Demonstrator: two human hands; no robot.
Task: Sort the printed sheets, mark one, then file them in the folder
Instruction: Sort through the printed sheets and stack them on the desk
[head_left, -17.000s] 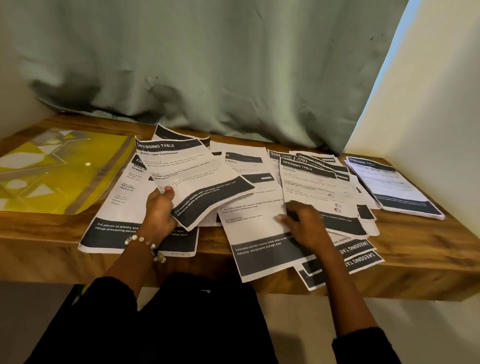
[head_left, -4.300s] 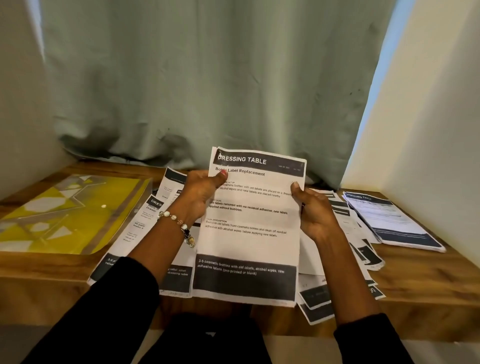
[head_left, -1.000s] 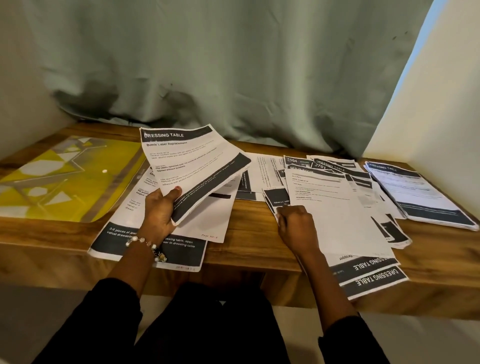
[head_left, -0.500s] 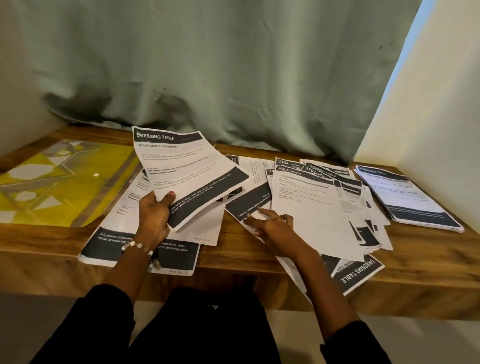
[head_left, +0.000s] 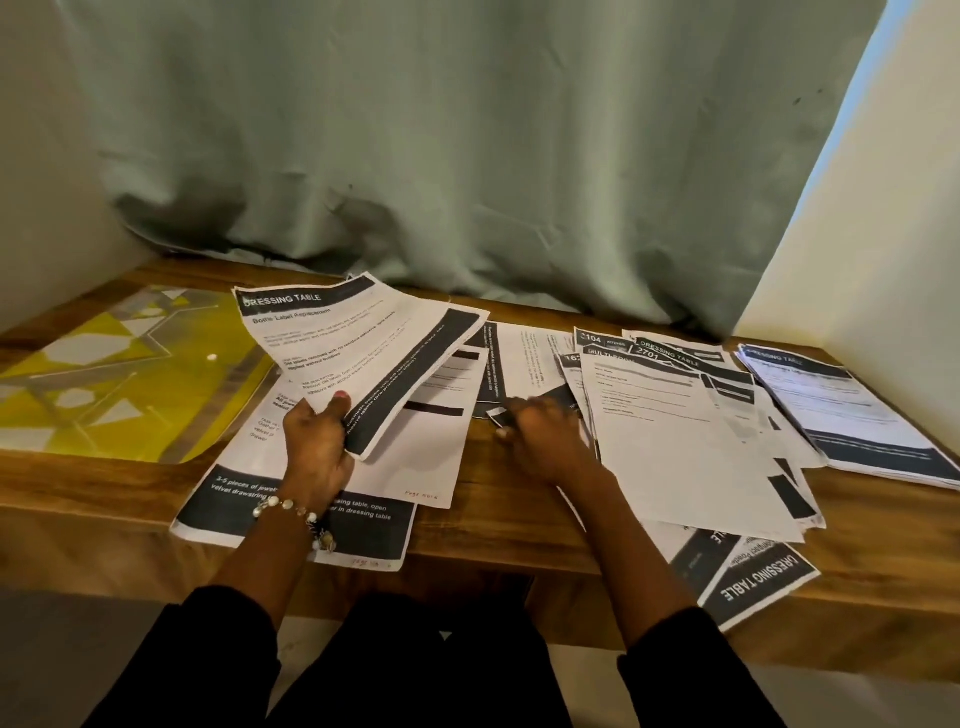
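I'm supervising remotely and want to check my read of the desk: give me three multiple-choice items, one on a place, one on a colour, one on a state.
1. Where does the folder lie?
A. On the desk's left end
B. On the neat stack at the right
C. In the person's lap

2. What colour is the folder?
A. Red
B. Yellow with pale shapes
C. Plain black

3. What is the left hand doing?
A. Resting flat on bare wood
B. Writing with a pen
C. Gripping sheets headed DRESSING TABLE

Answers: 1 A, it lies on the wooden desk left of all the papers. 2 B, its cover is yellow with whitish polygons. 3 C, thumb and fingers curl round the sheets' lower edge, raised off the desk, while the right hand is blurred among the loose papers.
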